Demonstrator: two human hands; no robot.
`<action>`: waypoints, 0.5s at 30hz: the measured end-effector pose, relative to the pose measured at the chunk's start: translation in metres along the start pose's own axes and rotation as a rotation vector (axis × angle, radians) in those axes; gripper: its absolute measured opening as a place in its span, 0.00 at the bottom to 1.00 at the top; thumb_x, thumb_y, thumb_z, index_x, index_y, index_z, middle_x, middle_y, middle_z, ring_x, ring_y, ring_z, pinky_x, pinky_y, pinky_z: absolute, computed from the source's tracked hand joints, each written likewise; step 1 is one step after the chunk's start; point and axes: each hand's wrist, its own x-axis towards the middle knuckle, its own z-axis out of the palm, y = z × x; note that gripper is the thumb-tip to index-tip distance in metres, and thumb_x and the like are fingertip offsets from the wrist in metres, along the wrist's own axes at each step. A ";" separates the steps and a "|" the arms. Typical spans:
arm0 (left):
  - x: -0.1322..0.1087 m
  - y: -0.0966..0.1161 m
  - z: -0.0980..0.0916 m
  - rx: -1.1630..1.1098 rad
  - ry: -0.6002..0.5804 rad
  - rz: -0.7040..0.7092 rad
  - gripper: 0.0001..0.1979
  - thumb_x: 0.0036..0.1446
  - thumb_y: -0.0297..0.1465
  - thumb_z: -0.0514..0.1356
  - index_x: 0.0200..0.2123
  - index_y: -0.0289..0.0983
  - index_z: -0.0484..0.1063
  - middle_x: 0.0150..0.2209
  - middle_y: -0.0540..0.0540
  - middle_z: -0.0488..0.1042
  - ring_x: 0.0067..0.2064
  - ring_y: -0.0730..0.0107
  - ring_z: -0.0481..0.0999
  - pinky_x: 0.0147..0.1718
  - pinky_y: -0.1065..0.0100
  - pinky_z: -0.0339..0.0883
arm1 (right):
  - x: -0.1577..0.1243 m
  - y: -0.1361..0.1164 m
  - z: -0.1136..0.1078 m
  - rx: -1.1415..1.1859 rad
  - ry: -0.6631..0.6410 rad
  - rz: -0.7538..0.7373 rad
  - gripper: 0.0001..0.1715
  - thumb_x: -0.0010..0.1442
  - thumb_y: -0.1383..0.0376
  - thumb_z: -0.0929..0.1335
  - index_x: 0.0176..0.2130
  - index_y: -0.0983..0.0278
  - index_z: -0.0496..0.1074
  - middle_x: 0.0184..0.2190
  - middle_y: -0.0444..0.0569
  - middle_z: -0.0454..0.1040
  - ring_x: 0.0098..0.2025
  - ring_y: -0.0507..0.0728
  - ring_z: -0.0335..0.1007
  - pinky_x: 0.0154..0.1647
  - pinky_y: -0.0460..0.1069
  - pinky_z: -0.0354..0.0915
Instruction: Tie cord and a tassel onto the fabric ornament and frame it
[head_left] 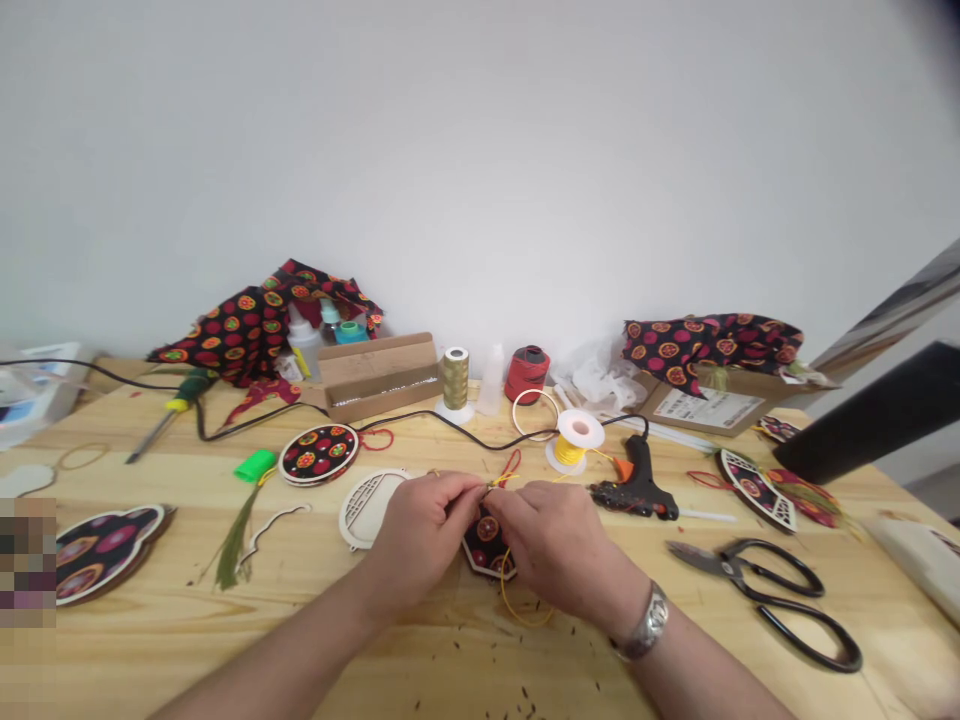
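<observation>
My left hand [429,522] and my right hand [556,530] meet near the middle of the table, fingertips pinched together. Between them runs a thin yellow cord [527,622], which hangs below my right hand in a loose loop. The pinch sits at the top of a fabric-covered ornament [489,545] with a pale wooden rim, partly hidden by my fingers. A red cord loop [512,462] sticks out above the fingertips. Just left of my left hand lies a round wooden frame [360,515] with a lattice. The exact spot where the fingertips grip is covered.
Behind my right hand stand a yellow cord spool [571,455] and a black glue gun [637,485]. Black-handled scissors [739,570] lie to the right. On the left are a round ornament [319,455], a green tassel [238,540] and a screwdriver [169,415]. Dark specks dot the front.
</observation>
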 end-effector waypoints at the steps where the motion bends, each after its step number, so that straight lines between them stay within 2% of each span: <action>1: 0.000 0.000 0.000 0.018 -0.014 0.008 0.10 0.57 0.28 0.54 0.34 0.39 0.77 0.30 0.49 0.80 0.30 0.68 0.75 0.31 0.70 0.64 | 0.000 0.000 0.001 -0.040 -0.002 -0.033 0.08 0.56 0.72 0.62 0.37 0.65 0.68 0.23 0.47 0.71 0.24 0.53 0.62 0.24 0.48 0.46; 5: 0.000 0.000 0.000 0.070 -0.054 0.035 0.11 0.58 0.29 0.53 0.36 0.39 0.77 0.30 0.48 0.79 0.31 0.67 0.75 0.31 0.69 0.63 | -0.001 0.003 0.001 -0.115 0.038 -0.097 0.08 0.57 0.73 0.62 0.36 0.65 0.68 0.24 0.46 0.70 0.25 0.54 0.61 0.24 0.50 0.46; 9: 0.002 0.001 -0.001 0.040 -0.113 0.037 0.12 0.60 0.30 0.53 0.35 0.39 0.77 0.30 0.48 0.79 0.31 0.68 0.75 0.32 0.69 0.63 | -0.002 0.009 0.000 -0.096 0.126 -0.106 0.12 0.59 0.75 0.59 0.36 0.66 0.70 0.23 0.47 0.69 0.25 0.54 0.60 0.24 0.49 0.48; 12: 0.001 0.002 -0.001 -0.042 -0.196 0.039 0.11 0.59 0.30 0.54 0.35 0.40 0.77 0.30 0.50 0.79 0.31 0.69 0.74 0.32 0.70 0.63 | -0.001 0.014 0.002 0.137 0.188 -0.055 0.14 0.60 0.75 0.60 0.38 0.65 0.72 0.26 0.48 0.70 0.28 0.53 0.63 0.26 0.47 0.54; 15: -0.001 0.003 0.000 -0.169 -0.253 -0.001 0.10 0.58 0.30 0.55 0.31 0.40 0.77 0.28 0.50 0.78 0.30 0.70 0.73 0.31 0.71 0.63 | 0.003 0.020 0.006 0.540 0.254 0.059 0.12 0.59 0.74 0.63 0.35 0.63 0.75 0.31 0.48 0.72 0.31 0.52 0.66 0.31 0.46 0.61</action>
